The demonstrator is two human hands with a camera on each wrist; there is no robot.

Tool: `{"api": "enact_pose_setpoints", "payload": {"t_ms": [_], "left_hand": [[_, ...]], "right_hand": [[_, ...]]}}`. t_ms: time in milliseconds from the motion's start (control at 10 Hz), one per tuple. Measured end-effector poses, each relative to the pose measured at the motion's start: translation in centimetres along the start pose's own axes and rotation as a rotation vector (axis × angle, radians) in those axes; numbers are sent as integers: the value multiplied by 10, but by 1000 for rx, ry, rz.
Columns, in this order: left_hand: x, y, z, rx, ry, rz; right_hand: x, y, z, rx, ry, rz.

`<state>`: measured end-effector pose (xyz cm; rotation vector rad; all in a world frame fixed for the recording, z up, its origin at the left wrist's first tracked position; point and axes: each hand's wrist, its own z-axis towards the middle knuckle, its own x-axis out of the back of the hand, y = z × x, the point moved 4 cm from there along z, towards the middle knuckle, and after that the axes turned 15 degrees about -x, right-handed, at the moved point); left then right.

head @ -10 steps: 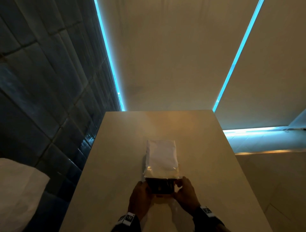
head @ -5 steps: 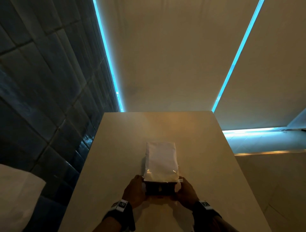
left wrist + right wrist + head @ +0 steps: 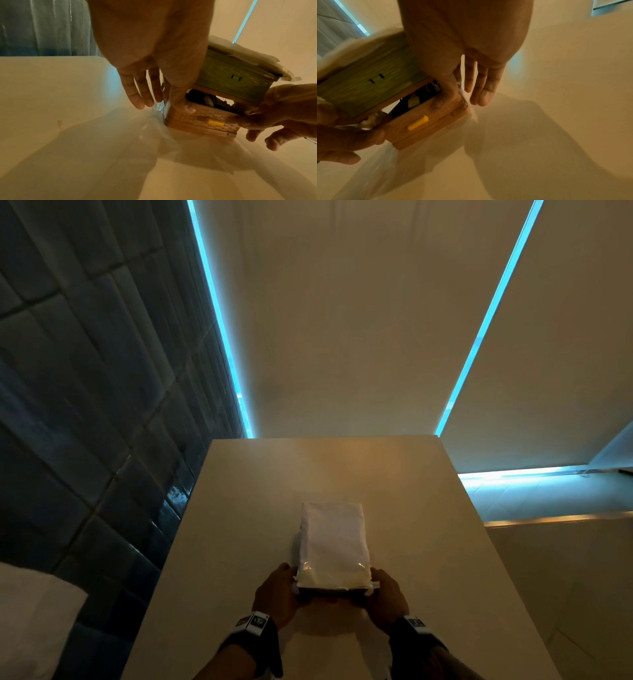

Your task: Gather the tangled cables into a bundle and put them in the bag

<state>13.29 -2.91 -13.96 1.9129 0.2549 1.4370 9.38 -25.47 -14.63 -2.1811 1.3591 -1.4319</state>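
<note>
While both hands, left hand [image 3: 276, 594] and right hand [image 3: 388, 597], pinched the bag [image 3: 334, 546] mouth on the worktop [image 3: 428, 542], dark cables [image 3: 207, 100] inside could have spilled if either grip loosened.

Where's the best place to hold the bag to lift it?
Grip the bag at its open near end, one hand per side corner, as the left hand and right hand do now. It lies flat and long on the table, mouth toward you.

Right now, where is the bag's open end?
In the head view, the bag lies mid-table, its open end nearest the person, between the left hand and right hand.
</note>
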Motion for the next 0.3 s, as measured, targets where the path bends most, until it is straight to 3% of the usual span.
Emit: {"api": "enact_pose_setpoints", "payload": {"t_ms": [300], "left_hand": [[-8, -6, -11, 56, -38, -51]], "right_hand": [[3, 2, -3, -7, -44, -163]]}}
